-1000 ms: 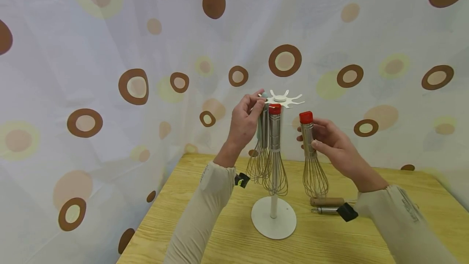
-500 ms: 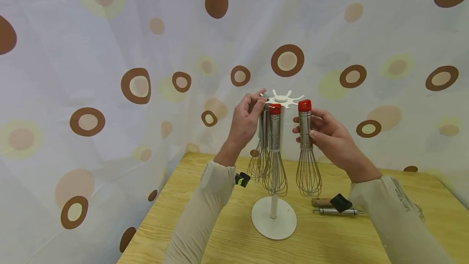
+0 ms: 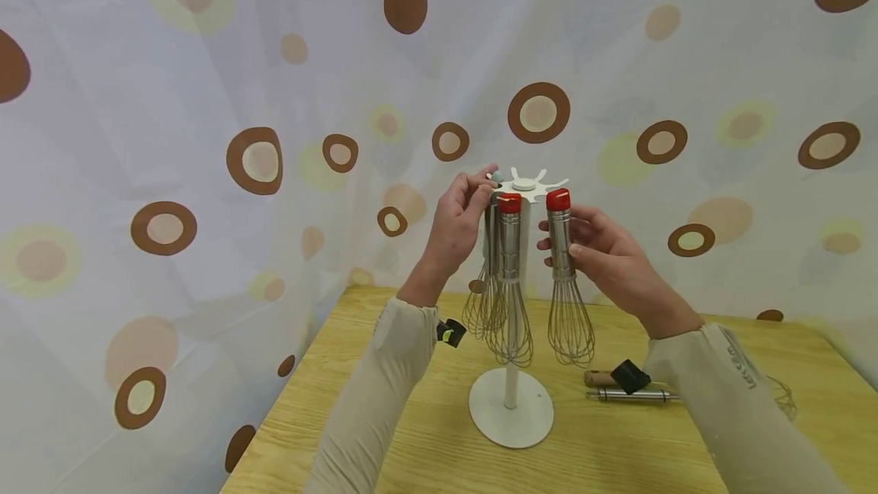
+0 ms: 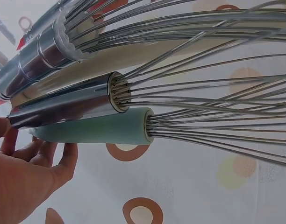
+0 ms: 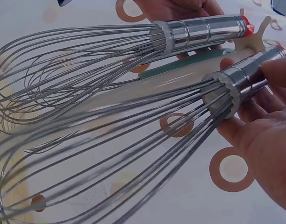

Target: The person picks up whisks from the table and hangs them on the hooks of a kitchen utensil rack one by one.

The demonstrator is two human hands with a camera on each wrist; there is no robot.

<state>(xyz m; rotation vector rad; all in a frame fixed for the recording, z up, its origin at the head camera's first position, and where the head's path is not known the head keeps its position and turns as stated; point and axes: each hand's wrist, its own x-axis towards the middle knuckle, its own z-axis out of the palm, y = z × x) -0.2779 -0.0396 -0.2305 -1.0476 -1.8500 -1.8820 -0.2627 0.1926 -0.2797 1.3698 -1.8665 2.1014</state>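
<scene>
A white whisk stand with a slotted, star-shaped top stands on the table. My left hand pinches its left edge, where the tops of a steel-handled whisk and a green-handled whisk hang; the thumb touches the steel handle's end, and the fingers lie behind the green one. A red-capped whisk hangs at the front. On the right, my right hand grips the handle of a similar red-capped whisk, held upright with wires down, its cap beside the stand's right arms. Whether cap and arm touch, I cannot tell.
On the wooden table, right of the stand's round base, lie a wooden-handled utensil and a steel-handled one, partly behind the right sleeve. Some wire loops show beyond it. A dotted curtain hangs behind.
My right hand has raised its red-capped whisk and brought it left, close to the stand's top. The left hand has stayed at the stand's left edge.
</scene>
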